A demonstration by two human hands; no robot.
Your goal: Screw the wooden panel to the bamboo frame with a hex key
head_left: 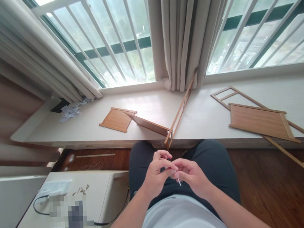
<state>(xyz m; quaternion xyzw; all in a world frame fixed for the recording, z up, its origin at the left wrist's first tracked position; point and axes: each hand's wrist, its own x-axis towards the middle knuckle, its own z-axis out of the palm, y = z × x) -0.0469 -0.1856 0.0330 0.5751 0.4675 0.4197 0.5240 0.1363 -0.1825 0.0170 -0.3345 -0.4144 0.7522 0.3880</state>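
Above my lap, my left hand (159, 172) and my right hand (189, 174) meet at the fingertips. Thumb and forefinger of each are pinched together around a thin white stick (179, 183), whose lower end pokes out below the right fingertips. Its upper part is hidden by the fingers, so its kind cannot be made out. Just beyond my hands, a narrow wooden frame (180, 116) stands on edge, tilted against the curtain, with one end over the sill's front edge. A thin wooden panel (149, 123) stands on edge and touches this frame near its lower end.
A wooden panel (116, 119) lies left on the white sill (199, 122); another panel (259, 120) rests on a wooden frame (221, 100) at right. Paper scraps (70, 112) lie far left. Small brown pieces (81, 190) and a power strip (55, 188) sit on the cabinet (99, 185).
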